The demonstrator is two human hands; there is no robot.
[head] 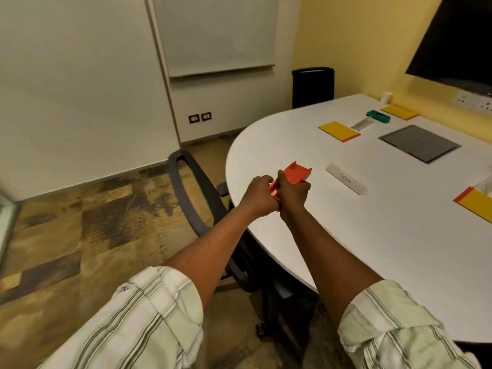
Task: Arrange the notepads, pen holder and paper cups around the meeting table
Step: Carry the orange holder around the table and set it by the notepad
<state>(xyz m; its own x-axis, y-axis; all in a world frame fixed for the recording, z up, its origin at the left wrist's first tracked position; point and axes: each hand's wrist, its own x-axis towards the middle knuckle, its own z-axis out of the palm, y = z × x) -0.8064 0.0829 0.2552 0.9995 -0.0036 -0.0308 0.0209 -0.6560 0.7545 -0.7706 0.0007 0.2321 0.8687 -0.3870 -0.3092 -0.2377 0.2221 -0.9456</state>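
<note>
From the head camera I see both my arms stretched out over the near rim of the white meeting table (332,235). My right hand (294,191) is wrapped around an orange notepad (292,173), thumb up along its side, and my left hand (257,193) is closed on the notepad's near end; the pad is tilted and held just above the table edge.

Further across the table lie three yellow notepads with orange binding: one in the middle (339,131), one at the far side (399,112) and one at the right edge of the picture (476,203). A green pen holder (378,116) lies just beside the far notepad. A white paper cup (386,97) stands near the wall.

A grey panel (419,143) is set flush into the tabletop. A dark chair (197,187) is tucked under the table below my hands, another (312,86) at the far end.
</note>
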